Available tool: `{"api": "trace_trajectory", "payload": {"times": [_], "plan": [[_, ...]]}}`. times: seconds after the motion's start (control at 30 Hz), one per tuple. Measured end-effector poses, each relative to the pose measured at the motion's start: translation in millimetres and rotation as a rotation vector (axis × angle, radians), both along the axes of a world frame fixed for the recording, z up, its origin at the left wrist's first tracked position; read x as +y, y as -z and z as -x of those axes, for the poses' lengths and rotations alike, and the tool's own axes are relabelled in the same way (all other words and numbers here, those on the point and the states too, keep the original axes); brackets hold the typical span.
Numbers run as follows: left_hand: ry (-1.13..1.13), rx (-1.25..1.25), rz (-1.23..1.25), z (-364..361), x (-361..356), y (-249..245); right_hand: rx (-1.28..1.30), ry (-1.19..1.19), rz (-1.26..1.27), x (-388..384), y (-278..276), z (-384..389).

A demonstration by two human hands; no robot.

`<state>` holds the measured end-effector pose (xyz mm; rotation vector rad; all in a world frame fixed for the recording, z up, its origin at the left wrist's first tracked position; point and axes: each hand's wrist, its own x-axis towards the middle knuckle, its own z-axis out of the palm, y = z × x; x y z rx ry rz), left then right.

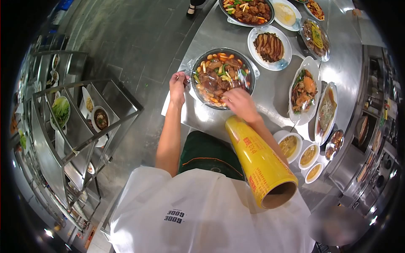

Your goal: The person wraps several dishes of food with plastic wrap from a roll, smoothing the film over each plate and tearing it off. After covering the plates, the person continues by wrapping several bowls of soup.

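Note:
A round dark pan (219, 80) of meat, peppers and pale chunks sits near the table's edge, with shiny plastic wrap (202, 59) stretched over it. At its left side, the fingers of my left hand (178, 86) are closed on the edge of the wrap. My right hand (242, 103) is over the pan's near-right rim, touching the wrap; its fingers are blurred and partly hidden. A large yellow roll of plastic wrap (259, 162) lies by my body, partly under my right forearm, its hollow core facing me.
Plates of sliced meat (270, 45) and oval dishes (304, 90) stand on the steel table (202, 113). Several bowls of soup (289, 145) are at the right. A metal rack (114, 95) holding dishes stands left across the floor. A person's shoe (191, 10) shows at the top.

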<state>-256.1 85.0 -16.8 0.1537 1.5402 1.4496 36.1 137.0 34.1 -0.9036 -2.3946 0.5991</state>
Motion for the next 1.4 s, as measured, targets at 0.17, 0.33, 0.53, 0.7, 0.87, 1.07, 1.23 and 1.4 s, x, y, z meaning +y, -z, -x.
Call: {"api": "trace_trajectory", "payload": {"times": [0.17, 0.33, 0.53, 0.7, 0.87, 1.07, 1.23, 1.4], "plan": [[-0.029, -0.053, -0.037, 1, -1, -4, -0.119, -0.561, -0.053, 1, -10, 39], [0.005, -0.107, -0.065, 2, 6, -18, -0.19, -0.596, -0.094, -7, -3, 61], [0.037, -0.133, -0.056, 7, 8, -14, -0.216, -0.59, -0.069, -8, 7, 72], [-0.004, -0.175, -0.098, 5, 5, -15, -0.19, -0.602, -0.077, -5, 6, 70], [0.004, -0.173, -0.126, 4, 1, -12, -0.019, -0.9, 0.045, -8, 0, 68], [-0.006, -0.101, -0.138, 3, 1, -13, -0.255, -1.086, 0.134, -23, 14, 72], [-0.027, -0.218, -0.165, 6, 9, -5, -0.331, -1.181, 0.361, -27, 19, 77], [-0.046, -0.178, -0.115, 2, 9, 5, -0.58, -1.159, 0.451, -25, 0, 83]]}}
